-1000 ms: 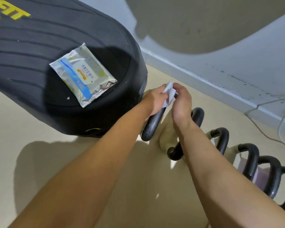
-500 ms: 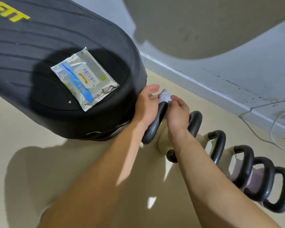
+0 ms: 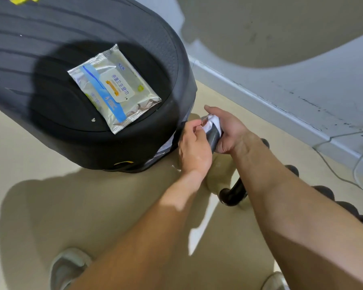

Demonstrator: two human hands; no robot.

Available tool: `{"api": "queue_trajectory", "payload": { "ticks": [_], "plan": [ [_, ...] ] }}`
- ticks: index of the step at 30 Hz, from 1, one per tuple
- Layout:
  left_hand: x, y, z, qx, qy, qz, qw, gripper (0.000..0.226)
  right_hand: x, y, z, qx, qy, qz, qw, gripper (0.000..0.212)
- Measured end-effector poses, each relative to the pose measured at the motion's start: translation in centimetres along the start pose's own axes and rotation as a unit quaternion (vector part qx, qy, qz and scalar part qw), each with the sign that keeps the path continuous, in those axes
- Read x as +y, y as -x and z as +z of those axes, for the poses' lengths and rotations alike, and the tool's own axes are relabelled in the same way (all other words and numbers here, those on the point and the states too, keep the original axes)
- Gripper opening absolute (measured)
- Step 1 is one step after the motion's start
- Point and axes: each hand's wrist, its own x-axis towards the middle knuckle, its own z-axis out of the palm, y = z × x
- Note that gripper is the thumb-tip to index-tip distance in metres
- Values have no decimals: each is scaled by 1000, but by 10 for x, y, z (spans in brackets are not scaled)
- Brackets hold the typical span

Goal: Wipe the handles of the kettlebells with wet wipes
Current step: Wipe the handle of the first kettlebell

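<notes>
Beige floor (image 3: 40, 160) meets a grey wall (image 3: 302, 49) at a pale skirting board, and a large black padded block (image 3: 40, 65) lies across the upper left with a foil pack of wet wipes (image 3: 115, 88) flat on its top. Just beside the block's rounded end, both hands meet on the nearest kettlebell handle (image 3: 213, 137). The right hand (image 3: 231, 130) wraps round the top of the handle, fingers curled under it and thumb stretched out along it, with the white wet wipe (image 3: 213, 122) bunched between palm and metal. The left hand (image 3: 194, 149) has its fingers (image 3: 197, 124) bent, pinching a loose edge of the wipe. More black handles (image 3: 233, 193) line up to the right, mostly hidden behind the right forearm. Two shoes (image 3: 67, 266) show at the bottom edge.
</notes>
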Motion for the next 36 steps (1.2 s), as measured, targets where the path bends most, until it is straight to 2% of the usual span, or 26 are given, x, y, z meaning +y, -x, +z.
{"api": "queue_trajectory", "payload": {
  "ticks": [3,5,7,8,9,10,11,12,13,16,18,20,23,26,27,29,30,31,32,34,36],
  "plan": [
    [-3,2,0,-14,-3,-45,999,33,19,-8,-7,-52,-94,-58,993,31],
    [-3,3,0,-7,-16,-22,1000,35,21,-9,-5,-53,-106,-76,990,25],
    [-2,4,1,1,-25,-7,1000,35,18,-5,1,-2,-19,-94,995,25],
    [-2,4,0,3,-25,-12,1000,35,20,-3,5,63,93,-111,987,23],
    [-2,5,0,5,-21,-20,1000,35,23,1,10,148,229,-133,953,23],
    [-3,5,0,7,-14,-27,1000,35,28,4,13,227,353,-161,893,26],
    [-3,6,-1,7,-10,-30,999,34,32,7,16,272,432,-189,839,29],
    [-2,8,-2,5,-13,-31,999,34,34,9,19,281,455,-203,820,32],
    [-1,9,-3,-2,-20,-33,999,35,33,10,20,262,440,-195,836,32],
    [4,9,-3,-11,-34,-32,999,39,10,8,19,122,205,-128,963,23],
    [4,10,-5,-4,-57,-17,998,38,-4,1,16,71,62,-66,993,27],
    [4,12,-6,-1,-77,2,997,38,-10,-4,13,73,-3,-32,997,25],
    [5,11,-7,-6,-101,16,995,35,-12,-7,6,40,-29,-7,999,17],
    [6,9,-7,-15,-109,7,994,33,-9,-1,8,34,30,-5,999,20],
    [7,9,-8,-15,-108,6,994,34,-5,0,10,55,91,-36,994,22],
    [6,9,-8,-17,-98,2,995,34,9,1,14,155,263,-142,941,19],
    [5,8,-8,-19,-89,-4,996,34,18,5,13,202,324,-181,906,27],
    [3,7,-8,-23,-79,-15,996,35,26,7,11,227,348,-203,886,37],
    [2,6,-8,-27,-71,-28,997,35,32,11,9,228,349,-219,882,42],
    [1,5,-8,-30,-57,-46,997,32,36,18,3,205,309,-232,899,41],
    [1,5,-8,-21,-47,-52,997,22,34,27,1,175,207,-242,932,31]
  ]
}}
